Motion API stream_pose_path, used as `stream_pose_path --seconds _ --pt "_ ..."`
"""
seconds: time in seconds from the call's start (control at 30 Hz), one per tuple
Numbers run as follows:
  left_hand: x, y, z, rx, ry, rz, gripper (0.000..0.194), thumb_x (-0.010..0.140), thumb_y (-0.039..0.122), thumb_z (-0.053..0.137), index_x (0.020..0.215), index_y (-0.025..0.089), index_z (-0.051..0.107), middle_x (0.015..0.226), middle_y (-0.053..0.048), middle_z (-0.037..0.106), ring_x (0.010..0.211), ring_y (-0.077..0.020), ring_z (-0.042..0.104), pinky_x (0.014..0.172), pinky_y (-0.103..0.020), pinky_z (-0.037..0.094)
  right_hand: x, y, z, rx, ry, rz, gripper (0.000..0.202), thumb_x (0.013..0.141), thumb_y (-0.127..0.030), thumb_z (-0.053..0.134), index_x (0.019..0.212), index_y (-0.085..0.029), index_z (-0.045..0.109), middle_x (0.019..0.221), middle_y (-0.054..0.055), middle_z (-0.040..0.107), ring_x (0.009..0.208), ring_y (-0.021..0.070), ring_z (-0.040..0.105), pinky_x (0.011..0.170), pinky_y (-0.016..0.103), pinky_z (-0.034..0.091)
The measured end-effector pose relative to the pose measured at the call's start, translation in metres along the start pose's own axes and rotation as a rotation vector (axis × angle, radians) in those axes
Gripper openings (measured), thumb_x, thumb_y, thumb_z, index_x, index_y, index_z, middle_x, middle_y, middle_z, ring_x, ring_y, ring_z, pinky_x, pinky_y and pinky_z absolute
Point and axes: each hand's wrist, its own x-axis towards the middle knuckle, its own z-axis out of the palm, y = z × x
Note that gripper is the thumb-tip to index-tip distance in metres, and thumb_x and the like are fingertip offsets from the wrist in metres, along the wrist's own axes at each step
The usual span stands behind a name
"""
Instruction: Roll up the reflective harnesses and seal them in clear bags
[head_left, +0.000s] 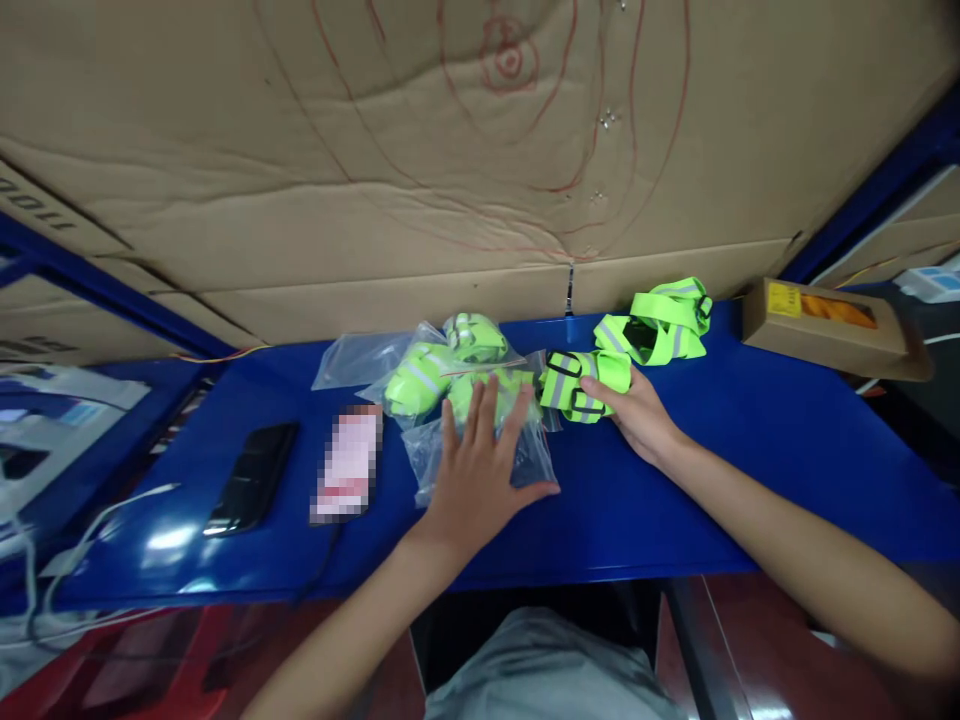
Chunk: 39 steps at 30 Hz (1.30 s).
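My right hand (637, 415) is closed around a folded neon-yellow reflective strap (589, 383) with grey stripes and black buckles. My left hand (484, 465) lies palm down with its fingers spread over a clear plastic bag (536, 455). Under and beyond those fingertips is a bagged bundle of the same neon strap (461, 395), partly hidden by the hand. Two more bundles in clear bags lie just behind it, one to the left (416, 380) and one farther back (476, 338). A loose, unfolded neon strap (664, 322) rests beyond my right hand.
A dark phone (253, 475) and a blurred-out pink item (349, 465) lie left on the blue table (630, 510). An opened cardboard box (825, 320) sits at the back right. Cardboard with red rings (480, 170) stands behind. A white cable (142, 495) crosses the left edge.
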Motion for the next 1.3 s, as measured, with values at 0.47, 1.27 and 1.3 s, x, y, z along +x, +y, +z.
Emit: stream_pose_path --seconds 0.47,1.27,1.3 --pt "0.009 -0.013 0.015 -0.185 0.100 0.035 0.112 0.088 0.068 0.072 0.169 0.015 0.014 0.156 -0.027 0.053 0.147 -0.0413 0.051 0.127 -0.070 0.027 -0.005 -0.003 -0.001 -0.302 -0.088 -0.214 0.060 0.063 -0.042 0.097 0.114 -0.024 0.069 0.102 0.002 0.076 0.091 0.0218 0.070 0.084 0.037 0.057" --pt "0.029 -0.019 0.037 -0.191 -0.001 0.124 0.118 0.087 0.075 0.067 0.170 0.007 0.016 0.161 -0.028 0.048 0.151 -0.0404 0.046 0.133 -0.064 0.014 -0.009 -0.023 -0.011 -0.918 -0.127 -0.303 0.055 0.073 -0.051 0.088 0.116 -0.025 0.066 0.097 0.004 0.080 0.084 0.0268 0.074 0.072 0.035 0.052" --pt "0.028 -0.018 0.038 -0.191 0.003 0.128 0.116 0.089 0.074 0.067 0.169 0.007 0.018 0.161 -0.027 0.049 0.151 -0.0401 0.046 0.133 -0.064 0.014 -0.009 -0.023 -0.010 -0.913 -0.142 -0.291 0.055 0.072 -0.051 0.088 0.116 -0.025 0.067 0.097 0.004 0.079 0.084 0.0265 0.074 0.072 0.035 0.052"
